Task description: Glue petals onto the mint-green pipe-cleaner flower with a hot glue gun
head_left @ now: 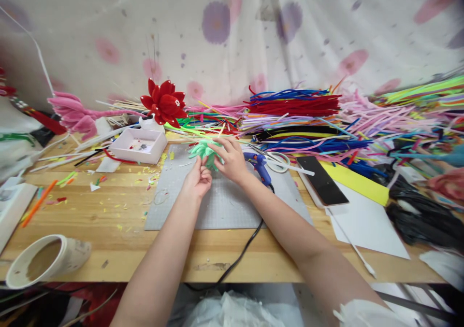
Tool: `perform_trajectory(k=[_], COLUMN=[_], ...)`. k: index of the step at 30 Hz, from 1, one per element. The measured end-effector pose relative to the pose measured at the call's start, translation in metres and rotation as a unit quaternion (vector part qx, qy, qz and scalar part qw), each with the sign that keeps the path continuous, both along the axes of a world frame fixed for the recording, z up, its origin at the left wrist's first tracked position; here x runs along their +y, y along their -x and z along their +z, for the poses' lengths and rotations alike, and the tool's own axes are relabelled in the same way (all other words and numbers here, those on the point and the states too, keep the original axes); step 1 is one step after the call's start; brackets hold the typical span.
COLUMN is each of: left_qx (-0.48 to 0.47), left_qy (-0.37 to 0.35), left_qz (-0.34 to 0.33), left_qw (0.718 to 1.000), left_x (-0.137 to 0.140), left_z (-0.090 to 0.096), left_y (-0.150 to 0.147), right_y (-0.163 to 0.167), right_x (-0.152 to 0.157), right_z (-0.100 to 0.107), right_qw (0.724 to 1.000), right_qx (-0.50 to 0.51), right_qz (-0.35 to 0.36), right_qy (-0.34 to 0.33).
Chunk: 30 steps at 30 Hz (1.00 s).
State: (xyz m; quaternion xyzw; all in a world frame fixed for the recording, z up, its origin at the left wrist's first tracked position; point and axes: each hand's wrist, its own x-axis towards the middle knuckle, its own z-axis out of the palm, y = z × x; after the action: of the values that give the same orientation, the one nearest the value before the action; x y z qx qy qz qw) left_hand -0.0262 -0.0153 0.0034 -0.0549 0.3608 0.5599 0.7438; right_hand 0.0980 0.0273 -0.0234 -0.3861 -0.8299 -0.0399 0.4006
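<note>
A mint-green pipe-cleaner flower point(199, 148) is held over a grey cutting mat point(232, 211). My left hand point(200, 176) is closed, its thumb and fingers pinched at the near underside of the flower. From the right, my right hand point(232, 160) reaches over it, with bent fingers gripping the petals; part of the flower is hidden behind them. A blue glue gun point(263, 170) lies on the mat just right of my right hand, with its black cord running toward the table's front edge.
Bundles of coloured pipe cleaners point(293, 106) line the back. A red flower point(165, 101) stands behind a white box point(138, 146); a pink flower point(70, 112) is farther left. A paper cup point(72, 257) lies near the front left corner. A phone point(322, 179) rests on the right.
</note>
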Motion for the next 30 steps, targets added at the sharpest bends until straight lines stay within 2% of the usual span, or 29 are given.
perform_trajectory(k=[5,8,10,13,15,19,24,27,30], left_qx=[0.029,0.109,0.212,0.371,0.433,0.486,0.473,0.484,0.504], left_qy=[-0.02,-0.052,-0.069,-0.081,-0.111,-0.182,-0.266,-0.272,-0.288], left_qz=[0.016,0.033,0.057,0.085,0.084,0.053,-0.031,-0.075,-0.066], left_qw=[0.999,0.992,0.973,0.921,0.891,0.853,0.839,0.828,0.812], left_x=[-0.007,-0.006,-0.003,0.005,0.012,0.028,0.04,0.041,0.041], left_z=[-0.002,-0.007,-0.013,-0.025,-0.033,-0.042,-0.038,-0.03,-0.017], left_y=[0.023,0.035,0.039,0.042,0.044,0.046,0.043,0.037,0.033], right_y=[-0.012,-0.015,-0.016,-0.015,-0.014,-0.01,-0.001,0.003,0.006], right_x=[-0.013,-0.025,-0.031,-0.032,-0.03,-0.029,-0.028,-0.017,-0.004], right_z=[-0.005,-0.012,-0.017,-0.024,-0.026,-0.026,-0.026,-0.031,-0.036], right_qw=[1.0,0.999,0.998,0.994,0.989,0.983,0.979,0.956,0.906], right_qx=[0.009,0.031,0.053,0.087,0.113,0.13,0.125,0.177,0.29], right_qz=[0.003,0.008,-0.002,-0.025,-0.037,-0.045,-0.067,-0.073,-0.017], right_qy=[0.014,0.019,0.025,0.056,0.088,0.121,0.145,0.225,0.308])
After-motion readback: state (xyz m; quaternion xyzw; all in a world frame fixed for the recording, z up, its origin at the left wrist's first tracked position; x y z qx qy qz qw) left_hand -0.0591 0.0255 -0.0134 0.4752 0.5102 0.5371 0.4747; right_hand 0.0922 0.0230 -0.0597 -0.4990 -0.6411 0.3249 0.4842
